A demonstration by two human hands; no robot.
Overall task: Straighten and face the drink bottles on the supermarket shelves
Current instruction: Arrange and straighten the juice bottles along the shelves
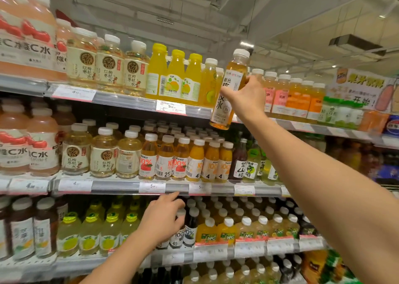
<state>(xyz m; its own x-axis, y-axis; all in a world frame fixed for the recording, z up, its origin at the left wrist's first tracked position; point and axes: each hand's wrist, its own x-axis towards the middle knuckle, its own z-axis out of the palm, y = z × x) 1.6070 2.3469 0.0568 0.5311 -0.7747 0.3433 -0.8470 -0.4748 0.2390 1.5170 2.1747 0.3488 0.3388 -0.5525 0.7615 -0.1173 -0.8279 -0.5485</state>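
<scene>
The right arm reaches up and far, bare forearm stretched diagonally from the near right. Its right hand (248, 96) is raised at the top, fingers and thumb curled in a grip, back of the hand toward the camera. The left arm extends from below; the left hand (164, 221) is lower, fingers bent, forefinger pointing upward.

Place: supermarket drinks aisle.
Evidence: tiered shelves (129, 104) packed with bottled drinks (177, 76) left of the gripped bottle (228, 89); price tags (170, 106) below-left; promotional sign (362, 89) right.
</scene>
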